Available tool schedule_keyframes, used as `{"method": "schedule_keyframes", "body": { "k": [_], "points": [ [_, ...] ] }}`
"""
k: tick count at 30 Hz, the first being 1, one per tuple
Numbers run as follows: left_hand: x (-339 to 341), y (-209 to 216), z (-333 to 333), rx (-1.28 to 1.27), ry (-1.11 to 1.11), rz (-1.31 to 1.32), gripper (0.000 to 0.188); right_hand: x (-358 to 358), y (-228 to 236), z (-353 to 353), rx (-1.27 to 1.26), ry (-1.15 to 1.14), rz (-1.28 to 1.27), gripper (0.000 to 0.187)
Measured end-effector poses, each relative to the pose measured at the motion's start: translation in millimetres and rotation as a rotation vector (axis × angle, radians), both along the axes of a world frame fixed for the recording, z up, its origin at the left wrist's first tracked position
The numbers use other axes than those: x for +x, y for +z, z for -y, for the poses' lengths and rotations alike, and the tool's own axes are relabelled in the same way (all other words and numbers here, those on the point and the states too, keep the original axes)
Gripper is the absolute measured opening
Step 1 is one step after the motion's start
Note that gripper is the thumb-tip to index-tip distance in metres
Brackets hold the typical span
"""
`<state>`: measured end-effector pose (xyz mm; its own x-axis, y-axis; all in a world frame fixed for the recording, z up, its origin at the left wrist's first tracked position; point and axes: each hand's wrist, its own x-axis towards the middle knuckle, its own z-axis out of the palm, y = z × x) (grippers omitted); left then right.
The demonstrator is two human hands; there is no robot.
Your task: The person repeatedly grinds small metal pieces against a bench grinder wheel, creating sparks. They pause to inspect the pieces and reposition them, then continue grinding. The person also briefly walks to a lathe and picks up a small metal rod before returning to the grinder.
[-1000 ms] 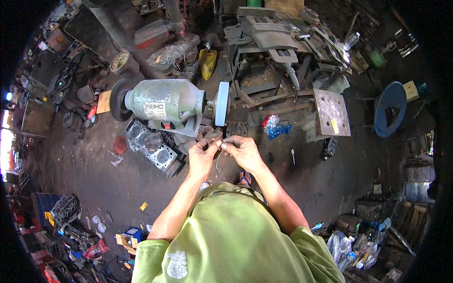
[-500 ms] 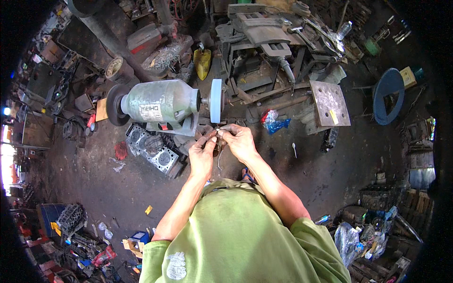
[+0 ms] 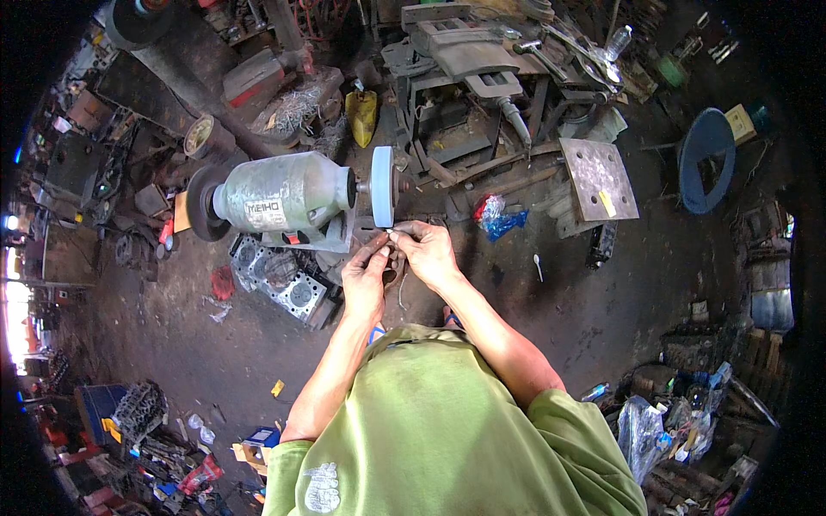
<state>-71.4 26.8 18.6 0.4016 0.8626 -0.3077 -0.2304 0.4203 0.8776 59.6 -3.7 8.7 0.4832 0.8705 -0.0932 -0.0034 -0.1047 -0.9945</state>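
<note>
In the head view, the person's left hand (image 3: 365,277) and right hand (image 3: 432,255) meet, thumbs and fingers pinching a small piece (image 3: 389,230), mostly hidden. It is just below the grinder's (image 3: 280,193) pale blue wheel (image 3: 383,187); whether they touch cannot be told.

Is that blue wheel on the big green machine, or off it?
On: the blue wheel stands at the right end of the machine, with a short shaft showing between them.
</note>
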Motion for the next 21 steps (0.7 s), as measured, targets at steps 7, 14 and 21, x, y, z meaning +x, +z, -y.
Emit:
{"method": "schedule_keyframes", "body": {
  "k": [7, 14, 21],
  "points": [
    [1, -5, -5, 0.009, -0.036, 0.034, 0.026, -2, -8, -5, -0.003, -0.030, -0.062, 0.011],
    [1, -2, -4, -0.069, -0.014, 0.099, 0.030, -8, -6, -4, 0.006, -0.075, -0.053, 0.009],
    [-1, 0, -3, -0.109, -0.024, 0.133, 0.031, -15, 0, -4, 0.054, -0.134, -0.080, 0.013]
  ]
}}
